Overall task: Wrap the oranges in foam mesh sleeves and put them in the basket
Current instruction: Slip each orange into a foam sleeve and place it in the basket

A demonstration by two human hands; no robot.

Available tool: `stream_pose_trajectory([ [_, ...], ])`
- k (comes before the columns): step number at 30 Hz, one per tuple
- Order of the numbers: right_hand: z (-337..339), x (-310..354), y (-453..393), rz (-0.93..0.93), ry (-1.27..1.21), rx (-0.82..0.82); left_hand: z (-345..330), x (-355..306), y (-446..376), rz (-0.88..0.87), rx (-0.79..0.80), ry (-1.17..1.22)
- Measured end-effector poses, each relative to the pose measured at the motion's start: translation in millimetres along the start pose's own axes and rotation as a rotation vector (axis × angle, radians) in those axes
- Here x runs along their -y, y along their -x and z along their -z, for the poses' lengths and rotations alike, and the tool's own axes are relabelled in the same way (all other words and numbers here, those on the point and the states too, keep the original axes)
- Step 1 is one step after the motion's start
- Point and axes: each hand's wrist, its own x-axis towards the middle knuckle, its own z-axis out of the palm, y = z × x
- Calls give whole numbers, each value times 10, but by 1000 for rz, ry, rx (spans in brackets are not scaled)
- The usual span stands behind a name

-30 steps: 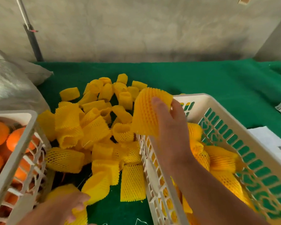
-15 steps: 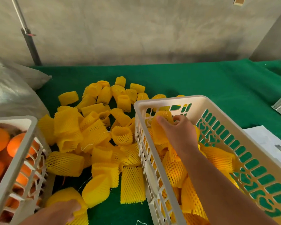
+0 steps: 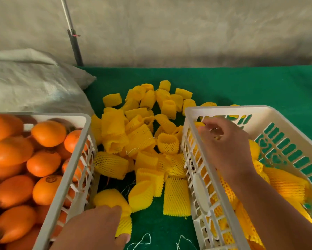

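Here the right hand [image 3: 225, 147] reaches into the far end of the white basket [image 3: 281, 112] on the right, fingers curled over a wrapped orange [image 3: 199, 125] that is mostly hidden; whether it grips it cannot be told. The left hand [image 3: 95, 230] pinches a yellow foam sleeve [image 3: 112, 197] near the front. Loose sleeves [image 3: 142, 134] lie heaped on the green worktop [image 3: 241, 83] between the baskets. Bare oranges [image 3: 47, 132] fill the left basket [image 3: 74, 154].
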Motion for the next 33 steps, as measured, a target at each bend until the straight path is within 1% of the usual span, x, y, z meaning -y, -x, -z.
stream_pose_trajectory([
  [1,-34,111,78,80,-26,83,-37,97,-9,-44,-21,0],
  [2,-83,211,161,164,-25,193,49,58,10,-34,-135,-21],
  [3,-140,295,246,250,4,318,-5,120,7,-71,-195,-33],
  [4,-200,357,328,328,43,441,-75,125,7,-33,-244,-17],
  [7,-358,448,540,454,156,745,-110,173,7,57,-260,-28],
  [9,-429,442,648,498,249,880,-158,125,-2,17,-304,-61],
  [12,-504,505,739,511,408,1075,-156,147,-29,18,-296,-18],
  [14,-568,590,784,519,566,1221,-153,152,-16,15,-309,1],
  [16,-657,678,851,550,721,1335,-155,146,-18,6,-311,-15],
  [18,-736,701,917,549,774,1430,-152,149,-23,-3,-309,-19],
  [20,-769,674,932,514,736,1470,-162,157,-17,-11,-327,-36],
  [22,-758,614,898,503,665,1435,-179,149,-13,-24,-379,-18],
  [25,-677,608,826,547,478,1236,-153,123,-19,-86,-538,71],
  [27,-634,660,798,572,357,1127,-95,109,-6,-147,-592,105],
  [30,-603,727,795,581,234,1103,-57,119,17,-110,-640,129],
  [33,-560,772,815,599,160,1062,-89,170,-20,-17,-634,111],
])
